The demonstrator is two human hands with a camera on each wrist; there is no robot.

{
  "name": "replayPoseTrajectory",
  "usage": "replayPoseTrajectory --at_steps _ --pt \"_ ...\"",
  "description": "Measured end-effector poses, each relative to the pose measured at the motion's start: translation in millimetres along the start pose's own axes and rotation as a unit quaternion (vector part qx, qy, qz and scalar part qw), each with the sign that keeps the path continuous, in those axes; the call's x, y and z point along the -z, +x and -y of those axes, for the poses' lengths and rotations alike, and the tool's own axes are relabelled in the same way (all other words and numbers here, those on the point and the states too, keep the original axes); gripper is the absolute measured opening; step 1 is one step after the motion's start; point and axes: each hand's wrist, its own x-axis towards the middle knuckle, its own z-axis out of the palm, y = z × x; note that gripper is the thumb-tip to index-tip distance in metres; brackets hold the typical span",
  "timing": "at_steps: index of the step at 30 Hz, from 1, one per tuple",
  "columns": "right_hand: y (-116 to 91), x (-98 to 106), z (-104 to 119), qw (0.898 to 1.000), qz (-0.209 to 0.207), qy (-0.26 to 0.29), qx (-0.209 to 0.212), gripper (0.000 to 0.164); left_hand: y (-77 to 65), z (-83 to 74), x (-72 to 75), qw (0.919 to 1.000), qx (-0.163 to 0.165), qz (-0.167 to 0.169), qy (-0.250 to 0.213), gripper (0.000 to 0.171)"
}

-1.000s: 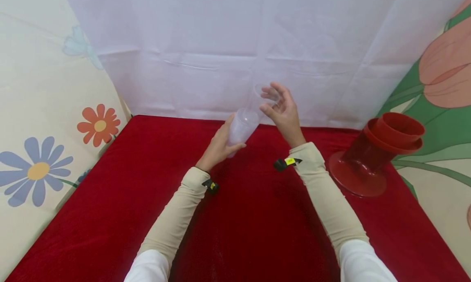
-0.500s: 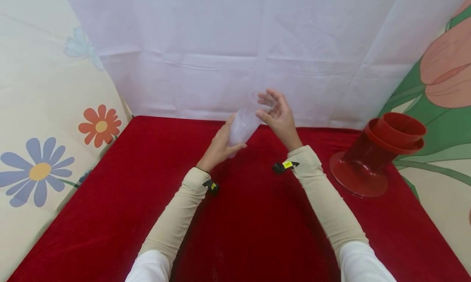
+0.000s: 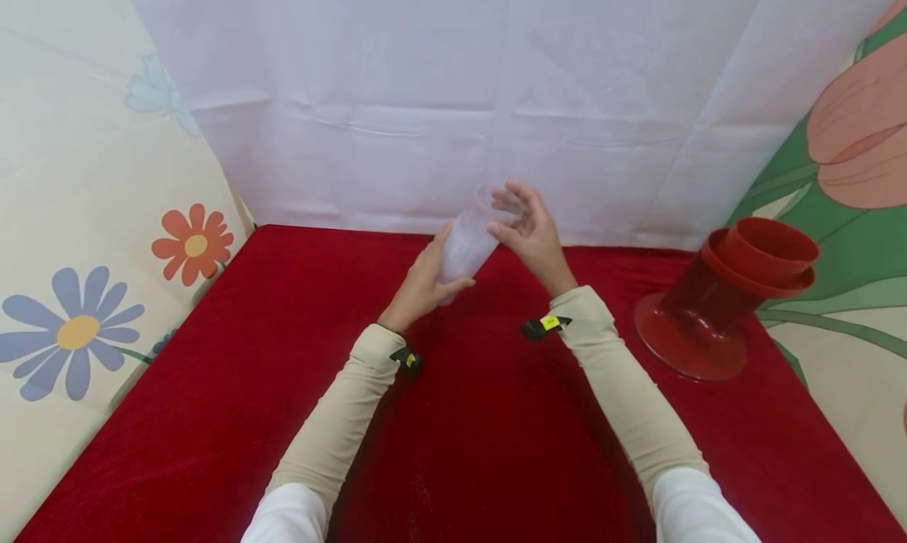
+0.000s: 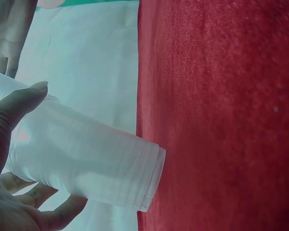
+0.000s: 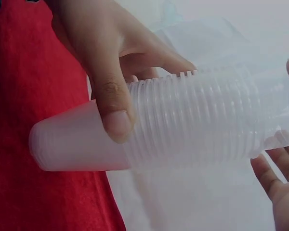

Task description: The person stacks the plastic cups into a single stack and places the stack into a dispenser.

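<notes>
My left hand point(image 3: 420, 285) grips a stack of clear plastic cups point(image 3: 468, 250), thumb on one side and fingers on the other. The stack tilts, mouths up and to the right; its many rims point(image 5: 197, 115) show as close ridges in the right wrist view. At the stack's mouth my right hand point(image 3: 533, 236) holds a single clear plastic cup point(image 3: 486, 198), its fingers and thumb curved round the cup's rim end. The cup's lower part sits inside the top of the stack. In the left wrist view the stacked bases point(image 4: 151, 178) point towards the table.
A red cloth point(image 3: 489, 433) covers the table. On the right stands a red plastic piece point(image 3: 723, 291) with a round base and a wide tube. A white sheet point(image 3: 368, 102) hangs behind, with flower-printed cloth point(image 3: 78, 173) at both sides.
My right hand has moved down and left, bringing the single cup deeper into the mouth of the stack. My left hand and the stack have stayed nearly still.
</notes>
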Motion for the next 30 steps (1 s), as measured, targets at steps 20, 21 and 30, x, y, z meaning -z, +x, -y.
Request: replayPoseTrajectory --at_steps 20,21,30 --pt "-1.8 -1.7 -6.3 1.000 0.000 -0.002 0.000 0.063 -0.7 -0.3 0.7 0.9999 0.014 0.005 0.003 0.098" --pt "-2.0 -1.3 -6.6 1.000 0.001 -0.005 0.000 0.063 -0.7 -0.4 0.7 0.9999 0.014 0.004 0.003 0.098" --pt "-5.2 -0.5 -7.8 0.999 0.015 -0.024 -0.025 0.064 0.2 0.5 -0.8 0.9998 0.019 0.002 0.008 0.099"
